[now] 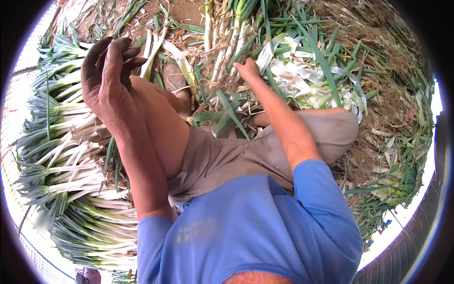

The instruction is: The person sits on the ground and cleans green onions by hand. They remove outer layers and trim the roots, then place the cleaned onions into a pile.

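Observation:
My left hand [111, 71], its fingers darkened with soil, is raised over my bent knee with fingers apart and nothing visible in them. My right hand [247, 69] is farther out near the centre, at the lower stems of untrimmed green onions [227, 42] with dry outer leaves and roots. Whether its fingers grip a stem, I cannot tell. A few pale stalks [181, 58] lie between my hands. Beside my right hand is a heap of peeled white and green leaves [301, 76].
Cleaned green onions [74, 170] lie in bundled rows at the left, roots towards me. Dry rooted onions [383, 46] are piled at the upper right. Leaf scraps [227, 106] cover the ground between my legs. My foot [175, 80] is near the left hand.

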The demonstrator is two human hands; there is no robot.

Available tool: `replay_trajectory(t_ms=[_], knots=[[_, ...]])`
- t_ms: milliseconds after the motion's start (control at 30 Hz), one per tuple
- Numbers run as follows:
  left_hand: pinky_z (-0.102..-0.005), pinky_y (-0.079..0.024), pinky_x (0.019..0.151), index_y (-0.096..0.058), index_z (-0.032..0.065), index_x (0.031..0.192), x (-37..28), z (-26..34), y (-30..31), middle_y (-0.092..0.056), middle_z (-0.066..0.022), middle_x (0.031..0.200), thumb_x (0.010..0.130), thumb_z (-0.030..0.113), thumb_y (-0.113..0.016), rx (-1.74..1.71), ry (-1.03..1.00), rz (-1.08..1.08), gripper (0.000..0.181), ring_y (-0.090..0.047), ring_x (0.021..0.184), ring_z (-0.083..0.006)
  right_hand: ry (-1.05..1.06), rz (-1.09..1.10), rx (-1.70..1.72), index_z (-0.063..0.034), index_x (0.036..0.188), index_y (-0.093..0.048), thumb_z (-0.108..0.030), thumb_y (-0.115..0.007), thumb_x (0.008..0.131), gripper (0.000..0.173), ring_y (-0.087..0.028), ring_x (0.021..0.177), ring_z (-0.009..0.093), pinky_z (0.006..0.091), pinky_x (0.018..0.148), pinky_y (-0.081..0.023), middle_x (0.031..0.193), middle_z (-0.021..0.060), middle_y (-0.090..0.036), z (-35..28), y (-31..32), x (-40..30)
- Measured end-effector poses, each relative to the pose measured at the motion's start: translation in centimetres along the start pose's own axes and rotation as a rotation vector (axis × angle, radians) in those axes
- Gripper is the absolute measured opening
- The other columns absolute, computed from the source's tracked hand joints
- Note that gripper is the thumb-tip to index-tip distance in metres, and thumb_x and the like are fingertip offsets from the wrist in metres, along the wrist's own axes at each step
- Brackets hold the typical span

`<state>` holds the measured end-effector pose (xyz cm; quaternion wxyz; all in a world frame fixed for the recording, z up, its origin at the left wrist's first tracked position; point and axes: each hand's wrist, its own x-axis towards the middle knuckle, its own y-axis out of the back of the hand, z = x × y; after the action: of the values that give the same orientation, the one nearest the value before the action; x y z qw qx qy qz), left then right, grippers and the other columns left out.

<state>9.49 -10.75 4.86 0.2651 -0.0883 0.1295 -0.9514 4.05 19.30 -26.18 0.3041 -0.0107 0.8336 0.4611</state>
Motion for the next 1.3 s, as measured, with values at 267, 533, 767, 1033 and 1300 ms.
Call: replay_trajectory(t_ms=[267, 533, 767, 1033, 1300], knots=[[-0.0303, -0.058, 0.070, -0.058, -0.0048, 0.120, -0.3, 0.3, -1.0, -0.070, -0.0146, 0.097, 0.094, 0.007, -0.063, 0.144, 0.018, 0.022, 0.029, -0.069, 0.082, -0.0196, -0.119, -0.034, -0.117, 0.0017, 0.119, -0.059, -0.040, -0.075, 0.076, 0.061, -0.064, 0.111, 0.037, 0.0457, 0.093, -0.052, 0.118, 0.0237, -0.066, -2.7, 0.8, 1.3], [-0.0287, -0.056, 0.074, -0.060, -0.0042, 0.117, -0.5, 0.3, -1.5, -0.068, -0.0122, 0.102, 0.096, 0.011, -0.063, 0.167, 0.063, 0.004, 0.026, -0.066, 0.083, -0.0184, -0.157, -0.110, -0.137, 0.0009, 0.113, -0.066, -0.028, -0.071, 0.078, 0.045, -0.066, 0.112, 0.033, 0.0402, 0.095, -0.053, 0.117, 0.0205, -0.068, -2.8, 3.8, 2.0], [-0.0292, -0.058, 0.073, -0.061, -0.0069, 0.114, -2.4, 3.4, -4.2, -0.064, -0.0135, 0.108, 0.095, 0.010, -0.064, 0.189, -0.148, 0.002, 0.026, -0.066, 0.085, -0.0189, 0.094, -0.211, 0.533, 0.0049, 0.119, -0.058, -0.015, -0.075, 0.078, 0.048, -0.064, 0.091, 0.019, 0.0343, 0.082, -0.052, 0.103, 0.0126, -0.067, 1.7, 8.9, 1.2], [-0.0302, -0.058, 0.074, -0.059, -0.0066, 0.116, -4.8, 3.5, -9.1, -0.064, -0.0140, 0.109, 0.095, 0.013, -0.064, 0.006, -0.126, -0.430, 0.030, -0.066, 0.088, -0.0199, 0.143, -0.446, 0.353, 0.0053, 0.118, -0.060, -0.012, -0.070, 0.080, 0.043, -0.063, 0.089, 0.017, 0.0312, 0.080, -0.052, 0.101, 0.0104, -0.067, -1.3, 17.2, -8.4], [-0.0312, -0.058, 0.075, -0.057, -0.0063, 0.119, -7.3, 3.8, -11.2, -0.064, -0.0145, 0.110, 0.095, 0.016, -0.065, -0.084, -0.084, -0.599, 0.034, -0.066, 0.090, -0.0209, 0.113, -0.546, 0.761, 0.0089, 0.132, -0.048, -0.022, -0.070, 0.082, 0.063, -0.060, 0.103, 0.016, 0.0288, 0.091, -0.048, 0.117, 0.0138, -0.061, 0.3, 24.5, -21.3]])
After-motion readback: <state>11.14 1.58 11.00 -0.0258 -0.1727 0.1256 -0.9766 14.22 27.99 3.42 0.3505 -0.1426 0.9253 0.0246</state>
